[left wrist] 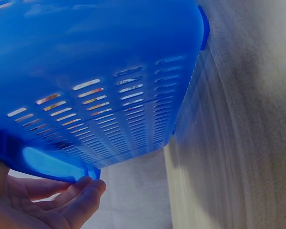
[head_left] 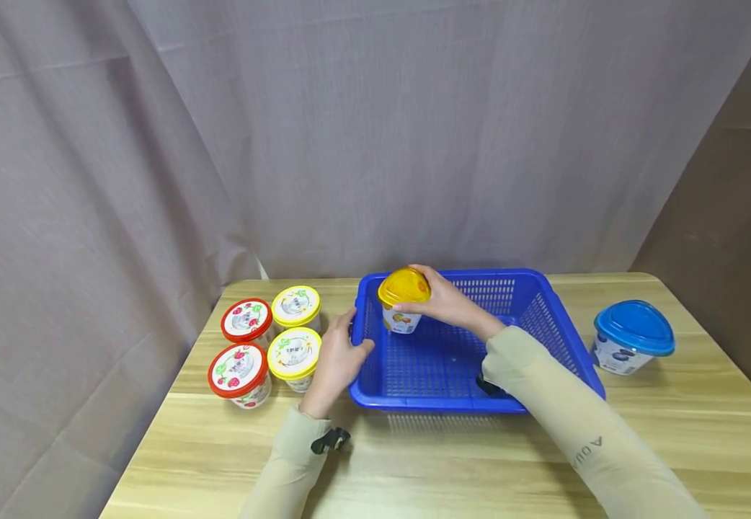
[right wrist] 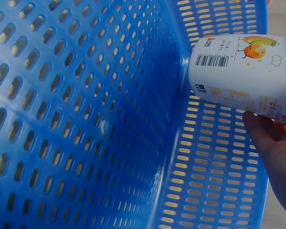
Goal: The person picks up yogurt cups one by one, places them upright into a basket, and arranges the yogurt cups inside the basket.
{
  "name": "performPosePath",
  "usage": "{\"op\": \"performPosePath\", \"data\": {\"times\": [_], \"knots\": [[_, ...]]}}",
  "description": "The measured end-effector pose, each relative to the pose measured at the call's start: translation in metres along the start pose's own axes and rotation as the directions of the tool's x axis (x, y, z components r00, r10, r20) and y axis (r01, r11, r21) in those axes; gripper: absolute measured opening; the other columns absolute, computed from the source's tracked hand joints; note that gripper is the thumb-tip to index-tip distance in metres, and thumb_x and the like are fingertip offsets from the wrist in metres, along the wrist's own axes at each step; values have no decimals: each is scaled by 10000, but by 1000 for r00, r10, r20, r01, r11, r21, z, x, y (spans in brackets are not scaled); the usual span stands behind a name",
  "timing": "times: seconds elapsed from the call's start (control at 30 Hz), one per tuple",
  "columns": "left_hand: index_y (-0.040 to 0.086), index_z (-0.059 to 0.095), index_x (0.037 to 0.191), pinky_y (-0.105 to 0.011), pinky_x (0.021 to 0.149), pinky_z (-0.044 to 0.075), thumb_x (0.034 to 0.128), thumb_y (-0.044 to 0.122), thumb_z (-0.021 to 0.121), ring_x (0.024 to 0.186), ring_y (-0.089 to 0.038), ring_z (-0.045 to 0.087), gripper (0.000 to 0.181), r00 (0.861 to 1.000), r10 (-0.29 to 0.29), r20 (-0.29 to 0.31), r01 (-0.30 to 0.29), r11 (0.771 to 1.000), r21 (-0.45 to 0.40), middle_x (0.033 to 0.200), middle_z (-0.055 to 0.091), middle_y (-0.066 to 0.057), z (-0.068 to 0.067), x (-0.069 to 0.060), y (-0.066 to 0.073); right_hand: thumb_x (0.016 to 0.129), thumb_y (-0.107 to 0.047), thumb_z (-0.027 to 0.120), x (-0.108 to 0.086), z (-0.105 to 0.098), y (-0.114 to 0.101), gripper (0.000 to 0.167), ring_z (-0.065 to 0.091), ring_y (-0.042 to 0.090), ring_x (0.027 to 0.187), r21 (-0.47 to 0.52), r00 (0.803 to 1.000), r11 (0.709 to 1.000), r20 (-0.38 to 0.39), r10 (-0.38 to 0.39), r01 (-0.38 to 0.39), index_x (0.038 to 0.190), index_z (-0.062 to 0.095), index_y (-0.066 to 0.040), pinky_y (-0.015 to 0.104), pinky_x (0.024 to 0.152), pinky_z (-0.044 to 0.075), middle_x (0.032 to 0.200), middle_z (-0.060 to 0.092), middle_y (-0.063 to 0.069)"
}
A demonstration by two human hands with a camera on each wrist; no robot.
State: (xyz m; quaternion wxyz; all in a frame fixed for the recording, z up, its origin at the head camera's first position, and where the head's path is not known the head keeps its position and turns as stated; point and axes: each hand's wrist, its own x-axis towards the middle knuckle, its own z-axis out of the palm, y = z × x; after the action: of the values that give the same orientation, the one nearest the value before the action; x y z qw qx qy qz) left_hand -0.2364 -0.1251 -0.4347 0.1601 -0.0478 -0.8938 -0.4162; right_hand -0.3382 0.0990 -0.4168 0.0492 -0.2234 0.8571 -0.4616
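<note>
My right hand (head_left: 441, 297) grips a white tub with an orange lid (head_left: 404, 287) inside the blue plastic basket (head_left: 453, 404), near its left end. Orange fruit pictures and a barcode show on the tub (right wrist: 238, 71) in the right wrist view; I cannot tell whether its base touches the basket floor. At the basket's left rim, my left hand (head_left: 339, 357) holds the edge, thumb over the inner side and fingers outside. Those fingers (left wrist: 81, 202) curl by the rim in the left wrist view.
Left of the basket stand two red-lidded tubs (head_left: 239, 370) and two yellow-lidded tubs (head_left: 294, 353), grouped closely. A blue-lidded tub (head_left: 633, 335) stands to the right. Everything is on a wooden table (head_left: 414, 468), with a grey curtain (head_left: 401, 144) behind it.
</note>
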Motion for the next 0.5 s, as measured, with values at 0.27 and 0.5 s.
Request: {"op": "performPosePath", "data": {"times": [0.27,0.5], "knots": [[-79,509,1416,-496,1045,455,804,73,732,1191,-395,582,670,1000,4,-3,-4,1000,3,1325,579,-266,0,0,1,818,-469,824,3,5,2,1009,499,335,1286,-22,999,999,-8,-39,39,1557,280,-50,514,1100,401,1478,415,182],[-75,506,1422,-490,1042,459,807,73,733,1186,-390,585,671,1000,-5,2,5,1000,2,1324,577,-264,0,0,1,776,-502,848,6,12,5,1054,497,335,1277,-33,999,999,10,-41,42,1560,286,-75,522,1084,417,1481,392,164]]}}
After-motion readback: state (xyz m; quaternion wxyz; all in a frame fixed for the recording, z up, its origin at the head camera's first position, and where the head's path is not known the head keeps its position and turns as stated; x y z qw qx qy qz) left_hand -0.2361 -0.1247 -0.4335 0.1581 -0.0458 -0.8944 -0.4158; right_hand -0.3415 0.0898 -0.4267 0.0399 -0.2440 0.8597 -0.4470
